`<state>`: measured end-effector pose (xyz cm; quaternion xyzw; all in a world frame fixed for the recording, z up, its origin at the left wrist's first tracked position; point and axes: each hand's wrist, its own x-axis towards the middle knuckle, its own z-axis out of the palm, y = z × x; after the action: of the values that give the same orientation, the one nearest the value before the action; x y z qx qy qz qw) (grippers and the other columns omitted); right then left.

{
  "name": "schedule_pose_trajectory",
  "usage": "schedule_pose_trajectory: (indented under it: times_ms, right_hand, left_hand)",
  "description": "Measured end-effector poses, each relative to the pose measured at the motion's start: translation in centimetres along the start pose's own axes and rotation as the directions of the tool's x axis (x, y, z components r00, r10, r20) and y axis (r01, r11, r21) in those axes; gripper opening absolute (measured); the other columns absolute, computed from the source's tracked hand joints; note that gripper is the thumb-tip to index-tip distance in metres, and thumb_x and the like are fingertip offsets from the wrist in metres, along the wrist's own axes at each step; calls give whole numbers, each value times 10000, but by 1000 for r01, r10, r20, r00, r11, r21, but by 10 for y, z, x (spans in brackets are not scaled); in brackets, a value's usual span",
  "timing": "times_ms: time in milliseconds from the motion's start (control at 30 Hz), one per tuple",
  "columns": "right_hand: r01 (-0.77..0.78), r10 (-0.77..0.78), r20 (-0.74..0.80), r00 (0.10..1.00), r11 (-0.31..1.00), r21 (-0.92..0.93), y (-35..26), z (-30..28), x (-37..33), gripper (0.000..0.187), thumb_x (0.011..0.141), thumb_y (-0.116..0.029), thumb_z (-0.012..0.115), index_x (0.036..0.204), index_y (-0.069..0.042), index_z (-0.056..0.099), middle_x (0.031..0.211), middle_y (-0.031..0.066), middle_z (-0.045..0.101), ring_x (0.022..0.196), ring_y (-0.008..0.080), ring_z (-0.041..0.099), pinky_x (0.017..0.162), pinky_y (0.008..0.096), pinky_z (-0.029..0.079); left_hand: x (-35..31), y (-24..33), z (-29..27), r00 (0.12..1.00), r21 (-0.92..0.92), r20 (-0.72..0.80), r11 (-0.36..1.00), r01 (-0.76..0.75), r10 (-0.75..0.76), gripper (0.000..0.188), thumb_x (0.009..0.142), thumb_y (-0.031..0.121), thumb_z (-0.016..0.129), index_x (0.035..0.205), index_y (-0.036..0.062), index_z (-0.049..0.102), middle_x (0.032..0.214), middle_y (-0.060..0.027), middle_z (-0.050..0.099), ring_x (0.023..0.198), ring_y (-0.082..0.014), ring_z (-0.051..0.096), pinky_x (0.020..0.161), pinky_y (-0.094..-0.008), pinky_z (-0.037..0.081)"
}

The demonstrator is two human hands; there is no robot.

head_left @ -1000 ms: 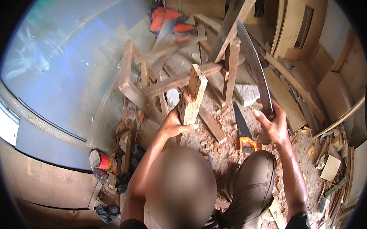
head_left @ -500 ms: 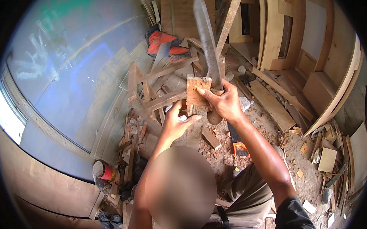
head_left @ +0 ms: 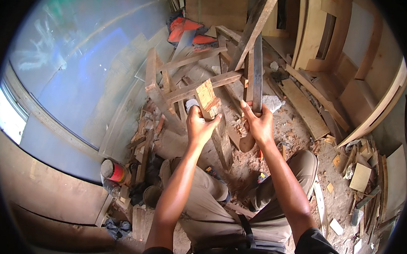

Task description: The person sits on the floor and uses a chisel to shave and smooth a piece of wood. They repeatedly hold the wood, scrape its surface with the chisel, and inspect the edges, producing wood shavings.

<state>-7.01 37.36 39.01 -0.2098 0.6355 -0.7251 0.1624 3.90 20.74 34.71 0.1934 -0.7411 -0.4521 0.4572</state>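
My left hand (head_left: 200, 127) is closed around a length of wood (head_left: 222, 146). Its upper end (head_left: 206, 94) shows a pale, freshly cut face with a rough, splintered notch, and the rest slants down between my knees. To the right, my right hand (head_left: 260, 124) grips a machete by its rounded wooden handle (head_left: 247, 143). The long dark blade (head_left: 256, 71) points up and away from me, apart from the wood. Part of the handle is hidden by my fingers.
Ahead stands a rough wooden frame (head_left: 195, 88) with a slanted post (head_left: 259, 24). Wood chips (head_left: 284, 133) litter the floor. A blue-grey panel (head_left: 85, 86) rises on the left, near a red-banded can (head_left: 114, 171). Planks (head_left: 303, 108) and offcuts (head_left: 361, 176) lie to the right.
My right thumb has left the wood, and my right hand has moved right with the machete. The wood is now in my left hand alone, turned and tilted, its notched end showing.
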Motion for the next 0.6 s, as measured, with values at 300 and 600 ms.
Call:
schedule_pose_trajectory:
  times_ms: [300,600]
  right_hand:
    - [55,-30,125,992,977,-206,100,29,-26,675,817,-186,818,1349,40,468,1107,166,673,823,148,651,712,297,540]
    - [-22,23,155,988,1000,-7,159,67,-60,1133,742,-120,868,1568,-31,97,1390,270,536,1218,326,603,1012,415,507]
  left_hand:
    - [-4,-27,-6,977,163,-209,987,-9,43,431,659,124,881,889,7,536,897,-141,628,836,-282,638,781,-412,517]
    - [-67,-37,-4,998,154,-41,987,44,-38,511,652,132,879,1031,-23,574,1038,-205,638,998,-355,644,864,-452,516]
